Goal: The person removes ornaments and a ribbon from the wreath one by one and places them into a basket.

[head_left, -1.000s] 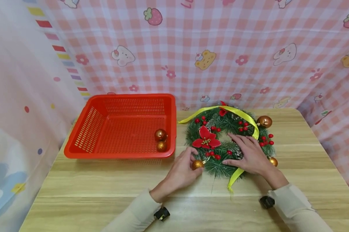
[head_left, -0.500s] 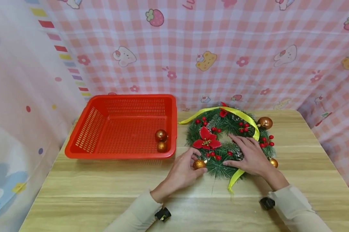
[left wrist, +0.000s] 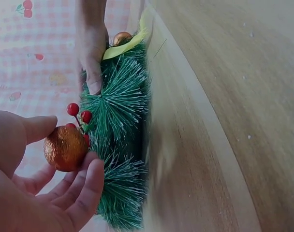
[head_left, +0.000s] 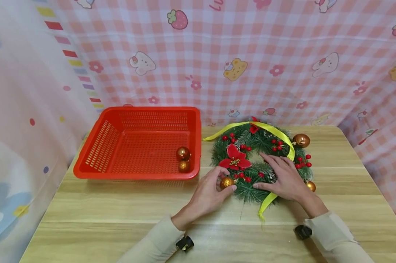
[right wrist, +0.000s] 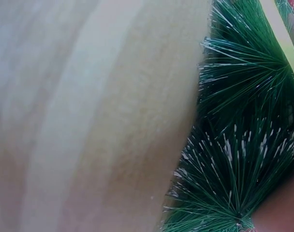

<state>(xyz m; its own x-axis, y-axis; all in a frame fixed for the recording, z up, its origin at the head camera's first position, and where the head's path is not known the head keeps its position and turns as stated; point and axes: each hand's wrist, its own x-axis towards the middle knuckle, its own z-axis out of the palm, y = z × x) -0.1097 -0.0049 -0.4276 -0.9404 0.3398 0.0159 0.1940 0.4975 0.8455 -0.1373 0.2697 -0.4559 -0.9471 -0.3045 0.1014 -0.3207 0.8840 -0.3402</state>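
A gold glitter Christmas ball (head_left: 227,182) is pinched between the thumb and fingers of my left hand (head_left: 206,191), at the front left of the green wreath (head_left: 248,191). In the left wrist view the ball (left wrist: 66,148) overlaps a sprig of red berries (left wrist: 73,109). My right hand (head_left: 285,177) rests on the wreath's front right with fairly straight fingers, thumb on the needles and fingertips at the centre hole. A red poinsettia (head_left: 234,157) and a yellow ribbon (head_left: 267,126) lie on the wreath. The right wrist view shows mostly needles (right wrist: 234,164) and tabletop.
A red plastic basket (head_left: 136,174) stands left of the wreath. Inside it are a shiny copper ball (head_left: 183,153) and a gold glitter ball (head_left: 184,166). Another copper ball (head_left: 301,140) and a gold ball (head_left: 311,186) sit at the wreath's right edge.
My left hand has brought the gold ball slightly right and up against the wreath, and its thumb has shifted right. My right hand keeps its place on the wreath.
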